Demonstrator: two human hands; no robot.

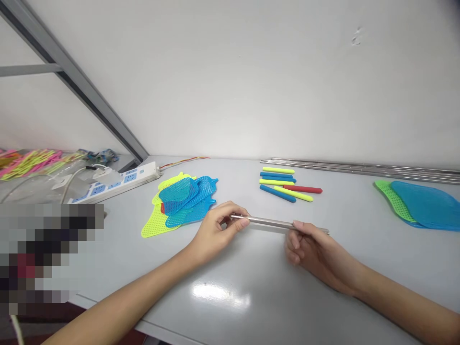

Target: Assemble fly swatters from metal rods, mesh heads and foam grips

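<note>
Over the middle of the table, my left hand [221, 225] pinches one end of a shiny metal rod [271, 222] between thumb and fingers. My right hand [316, 256] grips the other end, thumb on top and fingers curled below. The rod lies nearly level; whether it is one piece or several together I cannot tell. Beyond my left hand is a pile of blue and yellow mesh fly swatter heads [192, 199], with a bit of red showing. Past the rod lie several yellow, blue and red plastic handles [287, 182].
Long thin metal rods [359, 167] lie along the wall at the back right. More blue and green swatter heads [427, 203] are stacked at the right. A white power strip [140, 175] with plugs and cables is at the left, near colourful plastic pieces [36, 163].
</note>
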